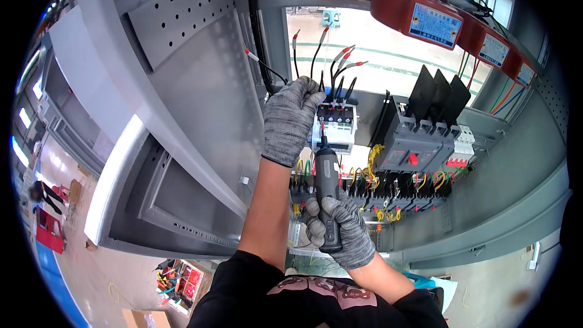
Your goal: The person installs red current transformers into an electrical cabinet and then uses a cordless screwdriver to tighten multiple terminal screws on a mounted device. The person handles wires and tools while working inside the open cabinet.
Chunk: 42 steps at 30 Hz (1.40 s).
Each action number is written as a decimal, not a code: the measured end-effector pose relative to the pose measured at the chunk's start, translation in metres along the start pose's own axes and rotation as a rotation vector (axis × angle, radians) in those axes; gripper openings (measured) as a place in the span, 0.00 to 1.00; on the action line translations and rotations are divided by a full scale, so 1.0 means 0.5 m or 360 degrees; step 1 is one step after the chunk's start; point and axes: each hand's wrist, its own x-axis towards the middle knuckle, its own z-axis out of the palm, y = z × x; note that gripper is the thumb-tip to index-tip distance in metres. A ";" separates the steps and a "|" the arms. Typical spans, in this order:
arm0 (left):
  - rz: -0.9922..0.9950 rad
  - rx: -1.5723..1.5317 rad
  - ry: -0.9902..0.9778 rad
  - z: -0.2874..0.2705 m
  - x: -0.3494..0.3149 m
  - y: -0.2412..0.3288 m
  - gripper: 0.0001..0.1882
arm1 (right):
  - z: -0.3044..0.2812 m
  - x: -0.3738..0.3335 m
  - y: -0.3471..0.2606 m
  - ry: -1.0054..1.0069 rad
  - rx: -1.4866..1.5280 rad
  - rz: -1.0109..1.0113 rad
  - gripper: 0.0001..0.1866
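My right hand (pixel 343 228), in a grey knit glove, is wrapped around a dark grey electric screwdriver (pixel 327 176). The tool stands nearly upright, its bit reaching the left front terminal of a white electrical device (pixel 340 136). At that device's upper left corner is my left hand (pixel 290 118), also gloved, its fingers closed around a black wire (pixel 313 64) whose lower end they hide. Several more black wires with red-tipped ends rise behind the device, some entering its top.
A grey breaker (pixel 419 146) with black barrier plates stands at right, beside a small white breaker (pixel 463 146). Below runs a black terminal row (pixel 401 194) with coloured wires. Red-brown transformers (pixel 419 18) hang overhead. The metal cabinet door (pixel 188 109) is left; a toolbox (pixel 185 282) sits lower left.
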 end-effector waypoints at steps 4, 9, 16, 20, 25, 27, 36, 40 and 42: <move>0.0065 0.0075 0.0047 -0.013 -0.007 0.016 0.14 | 0.008 0.001 0.006 -0.0070 0.0297 0.0022 0.18; 0.0022 0.0058 -0.0008 0.001 -0.005 -0.003 0.12 | 0.005 -0.001 0.017 -0.0167 0.0205 -0.0130 0.26; -0.0003 -0.0112 0.0061 0.008 -0.002 -0.017 0.12 | 0.017 0.004 0.023 -0.0124 0.0262 -0.0146 0.25; 0.0013 -0.0067 0.0106 0.002 -0.008 -0.008 0.11 | 0.014 0.010 0.032 -0.0193 0.0342 -0.0107 0.18; 0.0022 -0.0229 0.0100 0.012 -0.009 -0.016 0.08 | 0.017 0.013 0.034 -0.0203 0.0388 -0.0124 0.16; 0.0015 -0.0275 0.0109 0.006 -0.010 -0.016 0.06 | 0.025 0.012 0.036 -0.0204 0.0319 -0.0158 0.15; -0.0061 -0.0354 0.0094 0.014 -0.009 -0.024 0.05 | 0.026 0.012 0.033 -0.0238 0.0339 -0.0153 0.18; -0.0033 -0.0186 0.0078 0.006 -0.014 -0.011 0.06 | 0.025 0.010 0.028 -0.0234 0.0308 -0.0116 0.16; 0.0035 -0.0112 0.0077 0.006 -0.011 -0.001 0.07 | 0.027 0.007 0.025 -0.0219 0.0292 -0.0119 0.15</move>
